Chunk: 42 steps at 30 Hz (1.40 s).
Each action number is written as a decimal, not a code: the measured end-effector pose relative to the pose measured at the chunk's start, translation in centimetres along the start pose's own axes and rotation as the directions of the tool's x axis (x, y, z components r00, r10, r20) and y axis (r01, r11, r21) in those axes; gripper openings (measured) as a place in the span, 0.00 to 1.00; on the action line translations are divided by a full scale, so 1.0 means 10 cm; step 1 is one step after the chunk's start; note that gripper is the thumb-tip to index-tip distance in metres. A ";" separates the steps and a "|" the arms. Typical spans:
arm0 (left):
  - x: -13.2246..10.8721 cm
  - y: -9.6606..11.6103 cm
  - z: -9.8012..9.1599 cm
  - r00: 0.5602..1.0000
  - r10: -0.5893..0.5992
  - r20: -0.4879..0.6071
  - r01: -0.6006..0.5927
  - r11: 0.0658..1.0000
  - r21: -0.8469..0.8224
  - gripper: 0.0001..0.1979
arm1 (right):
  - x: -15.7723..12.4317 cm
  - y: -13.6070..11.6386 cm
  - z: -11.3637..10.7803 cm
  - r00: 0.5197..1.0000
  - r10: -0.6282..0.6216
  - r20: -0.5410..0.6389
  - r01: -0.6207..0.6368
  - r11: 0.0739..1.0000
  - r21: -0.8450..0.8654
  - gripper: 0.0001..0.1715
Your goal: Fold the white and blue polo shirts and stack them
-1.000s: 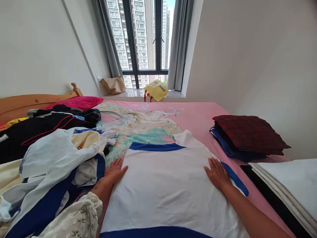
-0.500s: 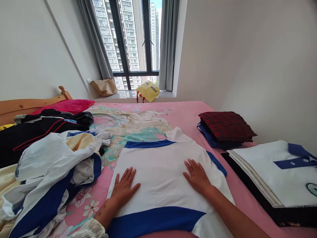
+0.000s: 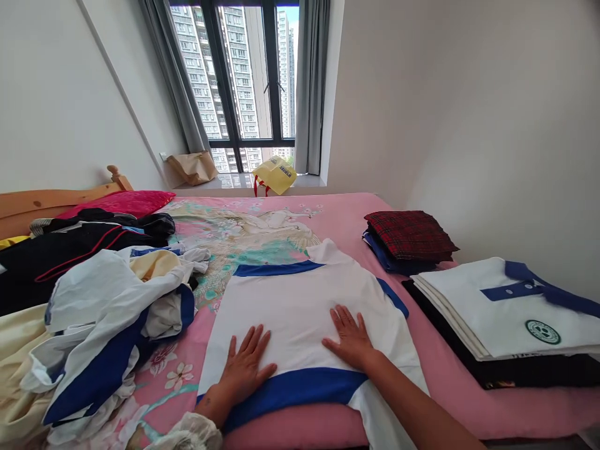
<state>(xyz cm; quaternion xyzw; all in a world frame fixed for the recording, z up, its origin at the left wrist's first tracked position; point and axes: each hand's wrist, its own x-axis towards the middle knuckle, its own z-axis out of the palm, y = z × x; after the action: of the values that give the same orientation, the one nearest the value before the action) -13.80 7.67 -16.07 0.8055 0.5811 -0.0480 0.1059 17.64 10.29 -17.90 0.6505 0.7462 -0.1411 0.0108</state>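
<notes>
Lying unfolded: white shirt (image 3: 285, 295) is spread
Left hand (image 3: 246, 367), right hand (image 3: 349, 339): laid open, nothing gripped
Folded: polo shirt (image 3: 478, 319) is stacked
Crumpled: clothes heap (image 3: 100, 294)

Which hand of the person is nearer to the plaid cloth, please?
Right. The right hand rests on the shirt, left of the plaid cloth and closer to the camera; the left hand is also on the shirt, but farther left.
</notes>
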 end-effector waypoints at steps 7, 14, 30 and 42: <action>-0.09 -0.03 -0.26 0.998 -0.043 -0.053 0.045 0.998 0.041 0.32 | -0.11 -0.24 -0.32 1.000 0.001 -0.004 -0.001 1.000 0.023 0.38; -0.16 0.24 -0.02 0.981 0.192 0.027 -0.191 0.980 -0.053 0.36 | -0.38 -0.35 0.02 0.951 -0.305 0.058 0.302 0.952 0.056 0.36; -0.97 -0.60 0.25 0.982 -0.164 -0.091 0.169 0.985 0.046 0.35 | -1.07 0.52 0.44 0.968 0.109 -0.226 -0.132 0.987 -0.089 0.41; -1.49 -0.48 0.49 0.909 -0.015 -0.416 0.044 0.997 0.059 0.34 | -1.51 0.52 0.48 0.848 0.324 -0.420 -0.348 0.937 0.019 0.37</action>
<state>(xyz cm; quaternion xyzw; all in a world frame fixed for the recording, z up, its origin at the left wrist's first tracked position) -22.93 -5.75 -18.36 0.7915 0.6005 0.1033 -0.0478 24.20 -4.84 -20.53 0.7852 0.6096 0.0269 -0.1053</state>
